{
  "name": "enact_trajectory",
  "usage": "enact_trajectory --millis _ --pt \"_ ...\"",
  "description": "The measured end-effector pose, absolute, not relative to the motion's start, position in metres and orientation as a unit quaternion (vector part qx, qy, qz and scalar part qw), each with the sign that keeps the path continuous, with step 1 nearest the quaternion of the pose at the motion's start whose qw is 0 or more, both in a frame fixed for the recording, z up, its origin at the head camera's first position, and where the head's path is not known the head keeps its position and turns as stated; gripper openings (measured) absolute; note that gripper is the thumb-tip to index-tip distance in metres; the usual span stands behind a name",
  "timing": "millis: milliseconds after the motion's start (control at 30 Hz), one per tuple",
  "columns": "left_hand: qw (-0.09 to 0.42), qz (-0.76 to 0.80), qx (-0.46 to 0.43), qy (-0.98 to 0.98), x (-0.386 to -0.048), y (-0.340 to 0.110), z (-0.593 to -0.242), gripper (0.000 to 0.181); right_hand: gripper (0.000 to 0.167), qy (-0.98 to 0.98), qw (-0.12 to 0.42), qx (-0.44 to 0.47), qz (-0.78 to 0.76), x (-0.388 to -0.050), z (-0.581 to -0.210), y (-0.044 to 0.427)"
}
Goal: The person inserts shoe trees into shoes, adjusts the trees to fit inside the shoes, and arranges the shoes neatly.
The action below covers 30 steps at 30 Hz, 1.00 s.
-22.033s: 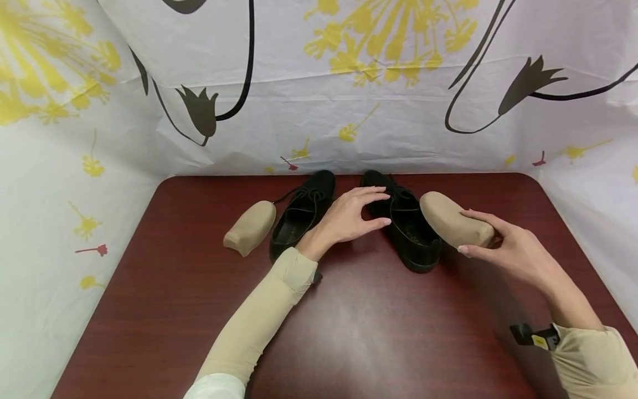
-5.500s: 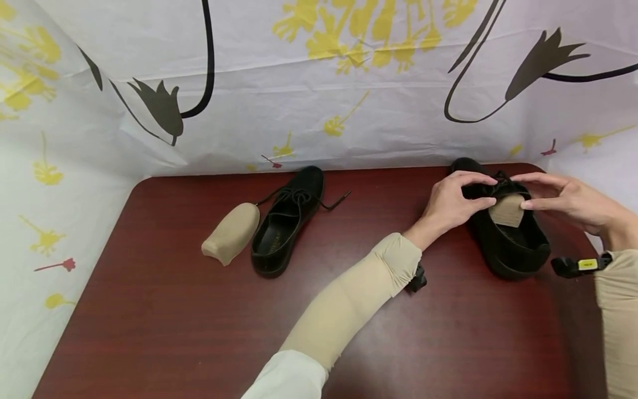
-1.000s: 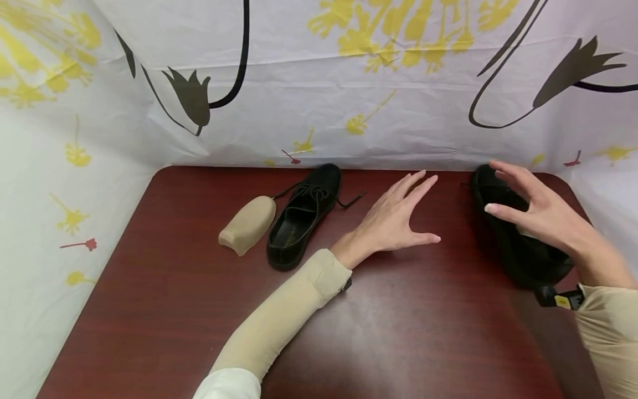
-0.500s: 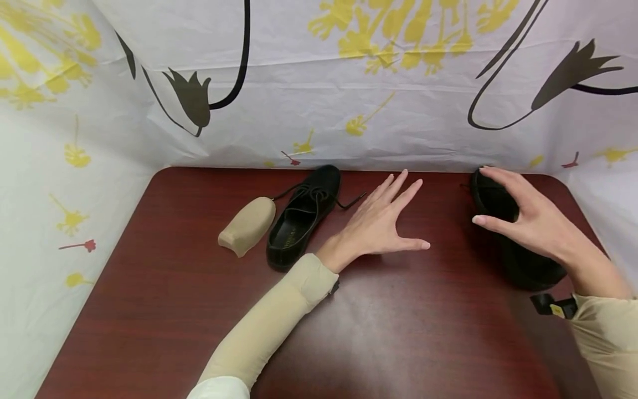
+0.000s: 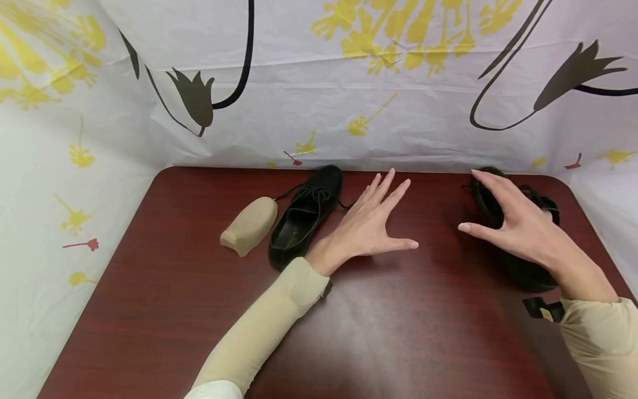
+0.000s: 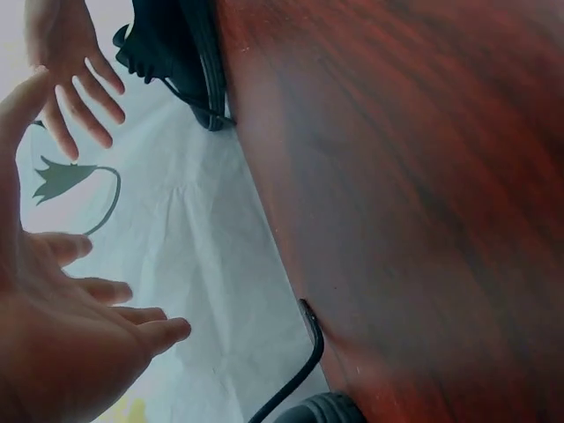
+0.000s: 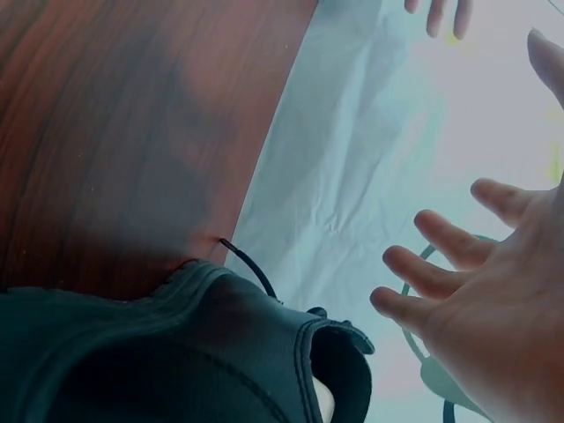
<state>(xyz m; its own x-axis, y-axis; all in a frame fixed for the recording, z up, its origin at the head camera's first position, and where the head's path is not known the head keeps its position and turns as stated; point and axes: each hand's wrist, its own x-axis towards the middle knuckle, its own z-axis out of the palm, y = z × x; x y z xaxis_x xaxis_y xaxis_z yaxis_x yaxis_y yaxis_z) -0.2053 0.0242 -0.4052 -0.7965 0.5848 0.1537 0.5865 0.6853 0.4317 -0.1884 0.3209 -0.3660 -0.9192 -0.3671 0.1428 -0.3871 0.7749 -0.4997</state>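
In the head view my left hand [image 5: 366, 224] hovers with spread fingers just right of a black lace-up shoe [image 5: 291, 230], touching nothing. A beige shoe insert [image 5: 251, 223] lies left of that shoe, against its lace. My right hand [image 5: 528, 230] is raised, fingers apart, above the other black shoe [image 5: 530, 275] and hides much of it. The right wrist view shows that shoe [image 7: 176, 352] below the spread right hand [image 7: 502, 291], with a small pale part inside its opening. In the left wrist view the left hand [image 6: 66, 326] holds nothing.
The reddish-brown table [image 5: 389, 332] has rounded back corners. A white cloth [image 5: 279, 111] with yellow and dark plant prints hangs behind it and on both sides. A loose lace from the left shoe runs towards my left hand.
Over the last second both hands have drifted left with fingers spread. Earlier both hands were at the right shoe, around a beige insert in its opening; they have since let go.
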Motion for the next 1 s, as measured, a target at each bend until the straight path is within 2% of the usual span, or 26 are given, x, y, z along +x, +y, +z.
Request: enact_trajectory --millis 167,567,1000 --pt "0.018 -0.215 -0.321 -0.922 -0.201 0.017 -0.401 0.111 0.103 -0.942 0.017 0.216 0.256 -0.185 -0.368 0.313" --pt "-0.007 -0.215 -0.325 -0.921 -0.192 -0.004 -0.395 0.104 0.105 -0.939 0.036 0.24 0.244 -0.187 -0.378 0.295" --pt "0.02 -0.213 -0.328 -0.92 -0.19 -0.021 -0.388 0.099 0.102 -0.938 0.043 0.254 0.232 -0.188 -0.373 0.286"
